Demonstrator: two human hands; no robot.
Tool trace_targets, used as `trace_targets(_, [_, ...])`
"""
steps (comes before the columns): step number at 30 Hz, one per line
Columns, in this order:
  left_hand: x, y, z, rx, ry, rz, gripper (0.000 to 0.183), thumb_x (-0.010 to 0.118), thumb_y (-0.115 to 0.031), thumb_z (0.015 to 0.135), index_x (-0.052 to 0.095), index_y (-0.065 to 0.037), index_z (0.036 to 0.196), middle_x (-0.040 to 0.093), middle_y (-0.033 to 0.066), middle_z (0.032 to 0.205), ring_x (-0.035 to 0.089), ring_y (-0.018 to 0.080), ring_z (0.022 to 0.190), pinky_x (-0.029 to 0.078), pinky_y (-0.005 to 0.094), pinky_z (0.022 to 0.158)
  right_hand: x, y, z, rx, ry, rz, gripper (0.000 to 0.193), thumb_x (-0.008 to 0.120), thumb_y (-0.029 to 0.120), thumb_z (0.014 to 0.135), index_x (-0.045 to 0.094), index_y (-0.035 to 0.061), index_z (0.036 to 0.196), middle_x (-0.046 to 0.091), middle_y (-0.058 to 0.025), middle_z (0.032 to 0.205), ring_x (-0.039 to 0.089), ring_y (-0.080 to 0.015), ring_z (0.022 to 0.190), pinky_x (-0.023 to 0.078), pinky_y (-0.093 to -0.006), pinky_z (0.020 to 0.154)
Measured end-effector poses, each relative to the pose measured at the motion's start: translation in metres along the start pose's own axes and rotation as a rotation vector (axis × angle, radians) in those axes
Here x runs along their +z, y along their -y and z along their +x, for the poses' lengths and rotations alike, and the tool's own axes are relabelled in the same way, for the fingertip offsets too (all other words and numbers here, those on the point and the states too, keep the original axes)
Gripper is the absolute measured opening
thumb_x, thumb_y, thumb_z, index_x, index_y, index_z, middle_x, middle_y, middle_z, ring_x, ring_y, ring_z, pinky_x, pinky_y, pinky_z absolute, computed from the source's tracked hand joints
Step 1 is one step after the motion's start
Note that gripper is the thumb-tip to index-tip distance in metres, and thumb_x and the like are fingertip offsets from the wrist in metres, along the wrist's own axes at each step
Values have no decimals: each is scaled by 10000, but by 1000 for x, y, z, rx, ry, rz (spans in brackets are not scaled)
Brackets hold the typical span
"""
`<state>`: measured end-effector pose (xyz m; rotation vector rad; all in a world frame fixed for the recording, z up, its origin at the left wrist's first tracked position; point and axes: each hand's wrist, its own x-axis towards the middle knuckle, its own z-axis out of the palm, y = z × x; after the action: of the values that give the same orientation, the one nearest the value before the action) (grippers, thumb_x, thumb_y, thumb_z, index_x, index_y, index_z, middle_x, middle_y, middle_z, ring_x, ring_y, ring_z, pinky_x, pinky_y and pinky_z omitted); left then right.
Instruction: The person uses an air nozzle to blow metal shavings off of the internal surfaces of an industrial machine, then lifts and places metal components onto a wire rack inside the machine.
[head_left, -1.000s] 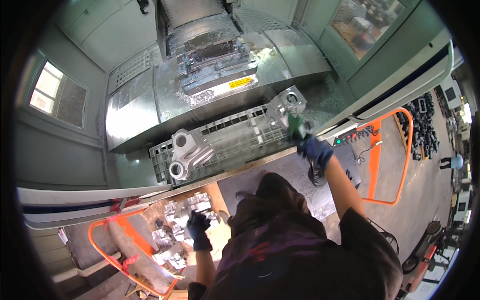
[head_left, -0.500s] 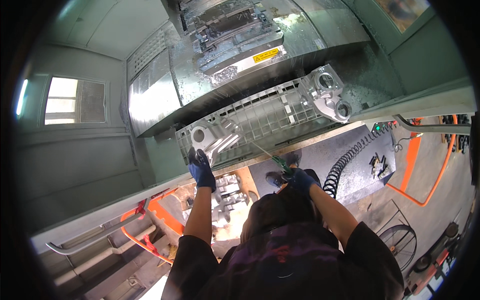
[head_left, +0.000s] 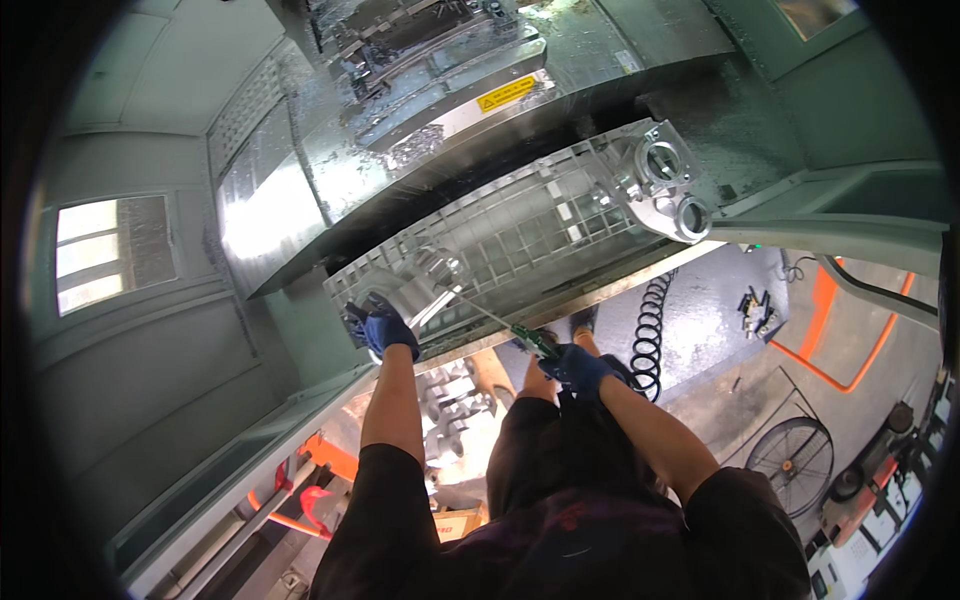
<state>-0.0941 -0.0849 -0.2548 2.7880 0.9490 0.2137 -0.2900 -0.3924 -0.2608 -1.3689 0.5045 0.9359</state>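
Observation:
My left hand (head_left: 382, 327), in a blue glove, grips the near left end of a silver metal casting (head_left: 412, 292) on the metal grid rack (head_left: 505, 225). The hand hides part of that end. My right hand (head_left: 582, 370), gloved in blue as well, is closed around a green air blow gun (head_left: 535, 341). Its long thin nozzle points up and left, with the tip close to the casting's right side. At the rack's right end rests a second silver casting (head_left: 663, 185) with two round openings, touched by neither hand.
Behind the rack is a wet metal machine bed with a fixture (head_left: 450, 85) and a yellow label. A black coiled hose (head_left: 648, 335) hangs on the right. Several castings (head_left: 445, 400) lie below on the left. Orange rails (head_left: 850, 360) and a spoked wheel (head_left: 792, 465) stand at right.
The left casting has turned in my left hand, its round opening no longer facing up. My right hand and the blow gun have shifted slightly left and toward me. The view has tilted.

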Motion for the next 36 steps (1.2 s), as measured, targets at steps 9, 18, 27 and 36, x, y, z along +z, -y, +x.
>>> trace_targets(9, [116,65,51,-228,-196,79,697,305,-569,920,336,-85,1421,413,149,1406,377,322,1277,243,474,1089,23,62,-31,202,22,331,238,523,232,939,651,36,981,651,-34,822,554,-117,635,439,-264,557])
trace_targets(18, [86,-50,-14,187,-281,-10,699,362,-529,913,301,-82,1448,376,197,1432,350,376,1295,221,506,1089,-38,19,38,-34,189,20,182,553,179,912,644,73,1029,612,-12,884,561,-127,780,454,-306,643])
trace_targets(27, [78,-106,-56,239,-231,-133,692,396,-518,908,315,-85,1442,398,204,1410,372,377,1274,240,508,1077,-62,47,39,20,146,-145,187,636,247,883,675,72,934,658,-15,852,590,-153,706,482,-315,600])
trace_targets(36, [108,12,-7,-11,-162,-92,685,439,-504,902,332,-87,1435,425,212,1381,400,380,1248,264,510,1062,-146,50,10,149,256,-211,238,518,228,933,670,131,1088,648,-60,876,552,-159,681,423,-282,564])
